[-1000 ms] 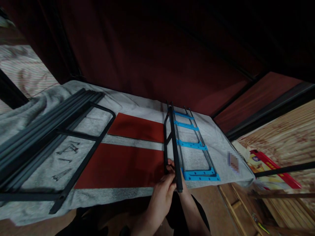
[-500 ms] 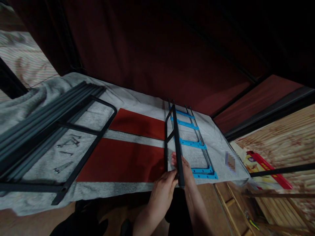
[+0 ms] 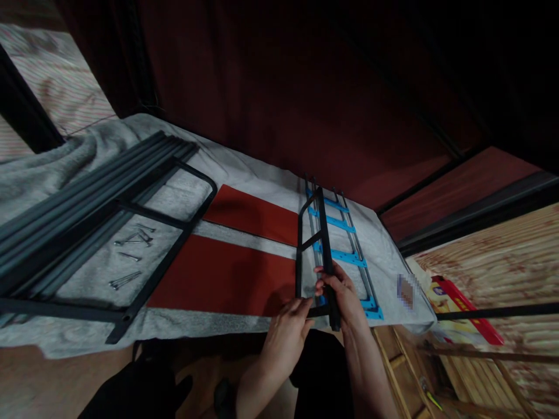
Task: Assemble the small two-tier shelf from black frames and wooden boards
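Note:
A black metal frame point(image 3: 325, 241) with rounded far corners and a crossbar stands tilted at the right end of two red-brown boards. My right hand point(image 3: 345, 291) is wrapped round its raised right bar near the lower end, the thumb over the bar and the fingertips showing on its left. My left hand point(image 3: 288, 329) holds the near crosspiece close to the lower left corner; its fingertips are partly hidden. The larger red-brown board point(image 3: 227, 276) lies just left of this frame, with the smaller board point(image 3: 257, 215) behind it. Blue slotted rails point(image 3: 343, 256) lie just right.
A second black frame point(image 3: 168, 259) lies on the left, beside a bundle of grey tubes point(image 3: 87, 209). Several bolts point(image 3: 126, 279) rest on the grey cloth point(image 3: 183, 329). A dark red curtain point(image 3: 262, 87) hangs behind. At right are a red-and-yellow box point(image 3: 465, 308) and wooden slats point(image 3: 399, 361).
My right hand has closed round the raised bar from its right side. My left hand has slid off that bar onto the near crosspiece. The view has turned slightly.

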Demonstrator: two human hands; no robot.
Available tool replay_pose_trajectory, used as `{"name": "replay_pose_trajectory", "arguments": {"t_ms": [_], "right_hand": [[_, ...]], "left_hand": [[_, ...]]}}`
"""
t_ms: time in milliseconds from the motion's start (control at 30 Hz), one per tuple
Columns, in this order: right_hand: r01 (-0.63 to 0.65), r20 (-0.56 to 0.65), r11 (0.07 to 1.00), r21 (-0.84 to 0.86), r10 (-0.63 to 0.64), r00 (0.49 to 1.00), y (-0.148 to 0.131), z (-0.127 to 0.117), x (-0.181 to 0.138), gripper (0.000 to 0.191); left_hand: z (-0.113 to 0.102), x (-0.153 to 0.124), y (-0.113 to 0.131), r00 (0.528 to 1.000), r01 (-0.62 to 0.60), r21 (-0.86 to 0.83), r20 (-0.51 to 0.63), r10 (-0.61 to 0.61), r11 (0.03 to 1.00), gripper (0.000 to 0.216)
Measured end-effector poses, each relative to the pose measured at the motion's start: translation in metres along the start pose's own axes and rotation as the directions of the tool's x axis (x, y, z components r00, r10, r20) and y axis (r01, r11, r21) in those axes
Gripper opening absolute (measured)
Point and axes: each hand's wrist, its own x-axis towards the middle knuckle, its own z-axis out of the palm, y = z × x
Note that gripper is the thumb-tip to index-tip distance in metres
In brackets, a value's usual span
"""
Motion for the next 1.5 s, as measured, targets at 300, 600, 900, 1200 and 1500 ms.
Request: {"name": "replay_pose_trajectory", "arguments": {"t_ms": [300, 600, 900, 1200, 1500], "right_hand": [[0.049, -0.061, 0.991, -0.128, -0.057, 0.997, 0.007, -0.030, 0.003, 0.028], [0.071, -0.033, 0.997, -0.025, -0.072, 0.997, 0.007, -0.016, 0.015, 0.022], [0.072, -0.034, 0.996, -0.045, -0.074, 0.997, 0.007, -0.010, 0.018, 0.022], [0.071, -0.040, 0.994, -0.084, -0.075, 0.996, 0.007, -0.007, 0.017, 0.024], [0.091, -0.046, 0.996, -0.010, -0.092, 0.995, 0.005, 0.009, 0.015, 0.026]], "left_hand": [[-0.041, 0.004, -0.018, 0.982, 0.167, -0.085, -0.080, -0.174, 0.982, 0.029], [-0.055, 0.009, -0.026, 0.964, 0.199, -0.240, -0.129, -0.234, 0.950, 0.028], [-0.070, 0.013, -0.026, 0.948, 0.230, -0.303, -0.143, -0.283, 0.925, 0.028], [-0.069, 0.015, -0.031, 0.958, 0.197, -0.358, -0.129, -0.258, 0.913, 0.027], [-0.065, 0.016, -0.034, 0.958, 0.174, -0.412, -0.139, -0.250, 0.894, 0.024]]}}
